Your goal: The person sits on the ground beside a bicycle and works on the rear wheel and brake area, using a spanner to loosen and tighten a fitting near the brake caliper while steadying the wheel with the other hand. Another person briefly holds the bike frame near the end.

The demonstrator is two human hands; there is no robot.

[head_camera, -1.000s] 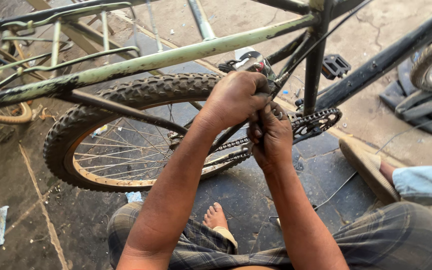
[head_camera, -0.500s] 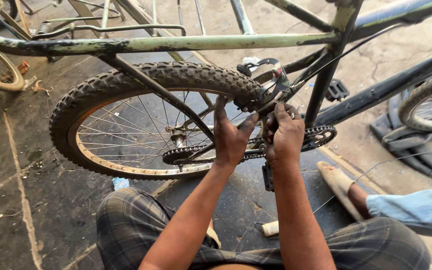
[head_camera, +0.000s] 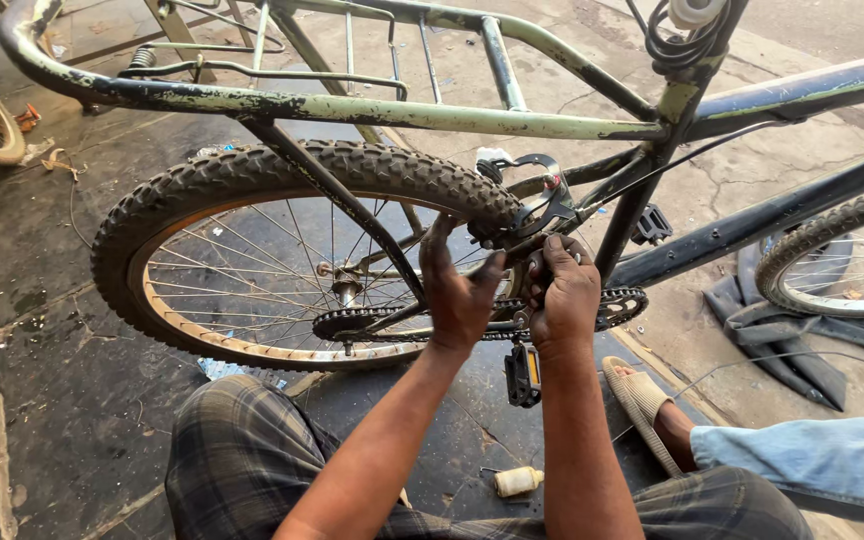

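The brake (head_camera: 542, 205) of the bicycle is sitting just above both hands, a dark curved arm fixed where the pale green frame (head_camera: 352, 105) is meeting the seat tube, right over the knobby rear tyre (head_camera: 352, 170). The left hand (head_camera: 460, 290) is reaching up from below, its fingers (head_camera: 442, 245) spread apart and pressing against the tyre's edge beside the brake, with the thumb pointing toward the other hand. The right hand (head_camera: 564, 290) is curled together around something small and dark just under the brake; what it is gripping I cannot tell, since the fingers are hiding it.

Below the two hands the chain (head_camera: 392, 322) is running from the rear sprocket to the chainring (head_camera: 624, 305), which is peeking out just to the right of the right hand. A black pedal (head_camera: 523, 375) is hanging straight beneath the right wrist. Further down, near the right forearm, a small cream bottle (head_camera: 518, 482) is lying on the dark floor (head_camera: 52, 400). To the right of the right arm, another person's sandalled foot (head_camera: 647, 410) and blue trouser leg are resting on the floor. Beyond that, a second wheel (head_camera: 837, 265) is standing over folded black rubber.
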